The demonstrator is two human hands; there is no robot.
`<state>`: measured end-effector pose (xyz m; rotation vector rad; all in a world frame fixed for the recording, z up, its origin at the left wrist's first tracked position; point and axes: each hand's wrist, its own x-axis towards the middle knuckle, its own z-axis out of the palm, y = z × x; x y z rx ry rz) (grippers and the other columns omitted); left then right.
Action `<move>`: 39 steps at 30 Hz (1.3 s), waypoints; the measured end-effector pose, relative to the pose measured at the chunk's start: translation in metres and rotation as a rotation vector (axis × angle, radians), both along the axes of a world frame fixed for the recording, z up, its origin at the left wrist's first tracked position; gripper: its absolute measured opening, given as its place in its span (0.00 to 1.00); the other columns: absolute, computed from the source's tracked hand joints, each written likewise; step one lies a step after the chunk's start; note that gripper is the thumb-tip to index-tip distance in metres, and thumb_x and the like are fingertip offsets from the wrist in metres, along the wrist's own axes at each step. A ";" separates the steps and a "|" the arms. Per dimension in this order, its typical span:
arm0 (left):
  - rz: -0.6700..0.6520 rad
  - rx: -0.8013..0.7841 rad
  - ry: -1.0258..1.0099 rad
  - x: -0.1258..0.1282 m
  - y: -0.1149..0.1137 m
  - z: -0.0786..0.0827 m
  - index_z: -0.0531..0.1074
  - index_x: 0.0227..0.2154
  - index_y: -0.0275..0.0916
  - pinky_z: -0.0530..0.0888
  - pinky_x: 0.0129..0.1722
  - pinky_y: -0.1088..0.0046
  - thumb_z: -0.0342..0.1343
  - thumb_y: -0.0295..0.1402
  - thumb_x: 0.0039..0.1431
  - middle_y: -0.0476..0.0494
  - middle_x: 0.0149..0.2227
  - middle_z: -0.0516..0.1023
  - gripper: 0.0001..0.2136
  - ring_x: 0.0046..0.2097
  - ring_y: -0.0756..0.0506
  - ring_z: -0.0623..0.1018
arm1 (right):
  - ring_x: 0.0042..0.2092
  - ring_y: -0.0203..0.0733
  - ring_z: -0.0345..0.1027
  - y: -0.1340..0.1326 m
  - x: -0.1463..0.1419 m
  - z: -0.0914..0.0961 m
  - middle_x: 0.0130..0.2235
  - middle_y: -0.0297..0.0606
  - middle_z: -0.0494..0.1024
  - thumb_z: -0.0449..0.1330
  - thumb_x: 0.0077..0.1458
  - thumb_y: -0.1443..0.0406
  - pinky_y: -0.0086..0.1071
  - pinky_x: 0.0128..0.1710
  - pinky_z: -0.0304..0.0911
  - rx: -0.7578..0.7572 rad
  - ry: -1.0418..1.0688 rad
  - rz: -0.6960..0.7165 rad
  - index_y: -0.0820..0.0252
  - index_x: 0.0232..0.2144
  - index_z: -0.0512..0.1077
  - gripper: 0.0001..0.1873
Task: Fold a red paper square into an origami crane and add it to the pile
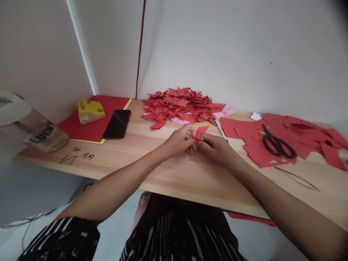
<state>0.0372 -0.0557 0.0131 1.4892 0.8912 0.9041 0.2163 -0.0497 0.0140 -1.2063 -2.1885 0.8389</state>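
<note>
One small folded red paper piece (201, 132), held up just in front of the heap of folded red paper (182, 103), which serves as landmark. Left hand (181, 139): fingers curled, pinching the piece's near side. Right hand (213, 146): thumb and forefinger closed on its right edge. Handling, as judged: almost weightless, thin, crisp along creases, not slippery, easily crumpled or torn; best taken lightly by edges or folds, between fingertips. Tabletop (174, 174): pale wood grain, ink-marked at the near left of the heap. Left of heap: black phone (117, 124), yellow packet (91, 111) on a red sheet (78, 127), and, farthest, a clear container (43, 134) lettered "LUCKY". Right of heap: pen (220, 128), then loose red sheets (307, 134) bearing black-handled scissors (278, 145). Behind heap: plain pale wall (231, 54), with a dark red cord (140, 47) rising at its left.
</note>
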 end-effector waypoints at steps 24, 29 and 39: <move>0.031 0.087 -0.008 0.001 0.002 -0.003 0.57 0.32 0.40 0.68 0.24 0.81 0.47 0.21 0.55 0.55 0.20 0.72 0.07 0.21 0.54 0.72 | 0.26 0.34 0.55 0.005 0.004 -0.001 0.22 0.29 0.63 0.51 0.55 0.63 0.31 0.27 0.51 -0.019 0.012 -0.008 0.57 0.23 0.62 0.10; 0.047 0.111 0.032 0.000 0.000 -0.001 0.57 0.32 0.40 0.68 0.24 0.80 0.49 0.22 0.55 0.55 0.20 0.72 0.07 0.21 0.54 0.71 | 0.25 0.34 0.53 0.005 0.001 -0.002 0.22 0.28 0.61 0.54 0.56 0.58 0.30 0.26 0.48 -0.004 0.015 -0.015 0.57 0.21 0.59 0.15; 0.025 0.104 -0.009 0.000 0.003 -0.004 0.58 0.32 0.39 0.68 0.25 0.81 0.47 0.20 0.54 0.54 0.21 0.72 0.08 0.23 0.55 0.72 | 0.27 0.35 0.58 0.006 0.004 -0.002 0.24 0.31 0.67 0.51 0.56 0.64 0.30 0.29 0.54 -0.042 0.025 0.030 0.58 0.25 0.65 0.09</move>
